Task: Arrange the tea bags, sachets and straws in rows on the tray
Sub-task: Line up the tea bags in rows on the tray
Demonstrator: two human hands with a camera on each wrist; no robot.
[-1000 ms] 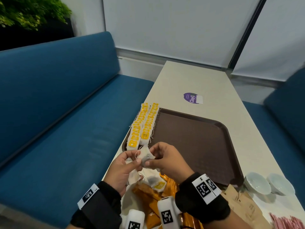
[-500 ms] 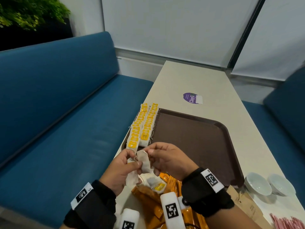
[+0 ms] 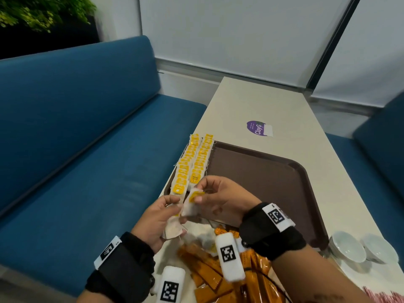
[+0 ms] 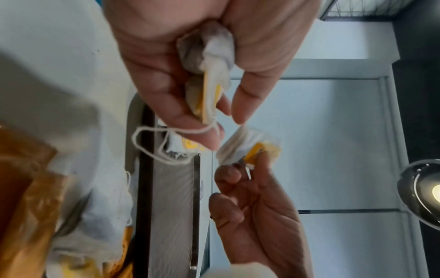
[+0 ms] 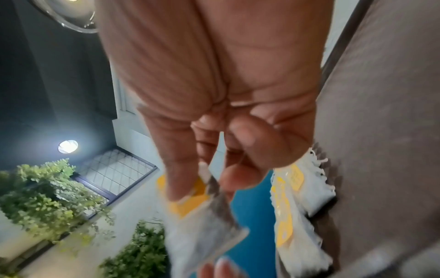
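A brown tray (image 3: 262, 178) lies on the table, with two rows of yellow-tagged tea bags (image 3: 192, 162) along its left edge. At the rows' near end my right hand (image 3: 205, 193) pinches one tea bag (image 3: 190, 204) by its yellow tag, between thumb and fingers. In the right wrist view this tea bag (image 5: 200, 216) hangs from the fingertips beside the rows (image 5: 292, 197). My left hand (image 3: 166, 213) grips a small bunch of tea bags (image 3: 172, 228), whose strings dangle in the left wrist view (image 4: 207, 75). The two hands are close together.
A heap of orange sachets (image 3: 209, 274) and loose tea bags lies on the table under my wrists. Two white bowls (image 3: 347, 248) stand off the tray's near right corner, and red straws (image 3: 382, 296) lie at the bottom right. A blue bench (image 3: 76, 149) runs along the left.
Both hands have moved forward to the near end of the tea bag rows. The right hand has drawn one bag away from the bunch, and its yellow tag now shows.
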